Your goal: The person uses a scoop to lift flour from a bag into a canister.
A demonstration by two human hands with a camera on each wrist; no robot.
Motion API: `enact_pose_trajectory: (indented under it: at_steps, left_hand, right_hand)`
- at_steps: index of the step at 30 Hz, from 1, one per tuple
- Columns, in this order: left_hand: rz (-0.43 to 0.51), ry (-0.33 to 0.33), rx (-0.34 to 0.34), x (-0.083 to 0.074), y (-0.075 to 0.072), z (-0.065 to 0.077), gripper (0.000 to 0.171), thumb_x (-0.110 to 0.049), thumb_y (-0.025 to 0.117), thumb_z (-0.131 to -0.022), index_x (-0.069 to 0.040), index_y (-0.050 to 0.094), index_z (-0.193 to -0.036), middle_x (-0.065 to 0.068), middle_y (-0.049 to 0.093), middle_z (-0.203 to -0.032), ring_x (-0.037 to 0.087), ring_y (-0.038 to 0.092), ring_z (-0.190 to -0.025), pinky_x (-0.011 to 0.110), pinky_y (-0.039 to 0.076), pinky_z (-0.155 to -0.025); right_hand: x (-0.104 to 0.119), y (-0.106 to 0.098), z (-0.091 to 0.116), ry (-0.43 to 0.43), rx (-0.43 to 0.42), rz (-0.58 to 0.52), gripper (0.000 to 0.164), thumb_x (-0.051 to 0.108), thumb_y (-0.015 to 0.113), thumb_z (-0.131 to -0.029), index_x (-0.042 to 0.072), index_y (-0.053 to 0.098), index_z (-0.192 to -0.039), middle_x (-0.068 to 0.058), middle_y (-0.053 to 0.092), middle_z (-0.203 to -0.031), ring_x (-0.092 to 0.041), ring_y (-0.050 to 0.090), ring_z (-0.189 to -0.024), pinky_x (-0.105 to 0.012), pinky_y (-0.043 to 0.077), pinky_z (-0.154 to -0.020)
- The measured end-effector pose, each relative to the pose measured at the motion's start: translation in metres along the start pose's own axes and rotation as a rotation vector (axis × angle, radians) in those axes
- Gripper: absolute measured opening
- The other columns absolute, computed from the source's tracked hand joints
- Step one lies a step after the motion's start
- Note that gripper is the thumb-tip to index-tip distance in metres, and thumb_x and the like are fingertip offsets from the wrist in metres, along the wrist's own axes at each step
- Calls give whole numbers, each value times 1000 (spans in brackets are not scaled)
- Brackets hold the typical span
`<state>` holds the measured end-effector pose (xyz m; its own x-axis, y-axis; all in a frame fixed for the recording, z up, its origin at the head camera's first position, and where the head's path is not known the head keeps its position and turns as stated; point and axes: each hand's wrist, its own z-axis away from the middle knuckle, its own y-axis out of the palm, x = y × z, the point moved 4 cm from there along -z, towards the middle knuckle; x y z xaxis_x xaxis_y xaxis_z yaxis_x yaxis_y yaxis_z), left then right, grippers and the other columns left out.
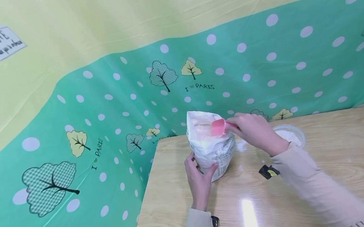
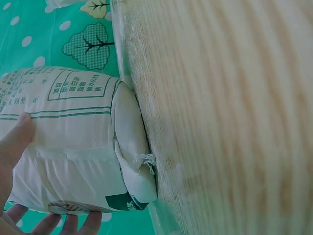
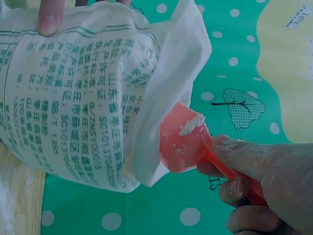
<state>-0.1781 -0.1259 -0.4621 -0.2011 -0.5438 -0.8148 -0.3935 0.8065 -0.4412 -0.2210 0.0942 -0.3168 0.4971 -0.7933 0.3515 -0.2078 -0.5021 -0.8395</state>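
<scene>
A white cloth flour bag point(image 1: 210, 149) with green print stands upright on the table, its top open and pale powder inside. My left hand point(image 1: 199, 177) holds the bag low on its near side, thumb on one face and fingers round the other; the left wrist view shows this hand point(image 2: 19, 161) at the left edge. In my right hand point(image 1: 252, 128) is the handle of a pink-red scoop point(image 1: 218, 127), its head at the bag's mouth. Up close in the right wrist view, white powder clings to the scoop point(image 3: 178, 142) and dusts the right hand point(image 3: 264, 181).
Behind my right forearm sits a clear round bowl point(image 1: 297, 131) with white powder, partly hidden. The wood-grain table point(image 1: 170, 182) ends at a green dotted cloth point(image 1: 108, 131) at the back and left. A black strap point(image 1: 269, 171) hangs by the right sleeve.
</scene>
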Motion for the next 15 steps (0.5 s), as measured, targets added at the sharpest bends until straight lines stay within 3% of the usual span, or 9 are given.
enact_pose_trajectory:
  at_steps: [6,15]
  left_hand:
    - [2,0,5,-1,-1,0,89,-36,88,-71,-16,39,-144,1,47,-136,19,48,-128,39,54,-99]
    - [-3,9,-2,-1,-1,0,89,-37,88,-71,-15,40,-143,1,48,-135,18,48,-126,39,55,-97]
  right_hand:
    - [2,9,-4,10,-7,-4,17,25,67,-95,12,76,-101,1,61,-74,-15,52,-61,-31,46,-54]
    - [2,26,-9,44,32,-33,18,23,62,-98,18,73,-86,2,66,-79,-16,56,-67,-34,48,-57]
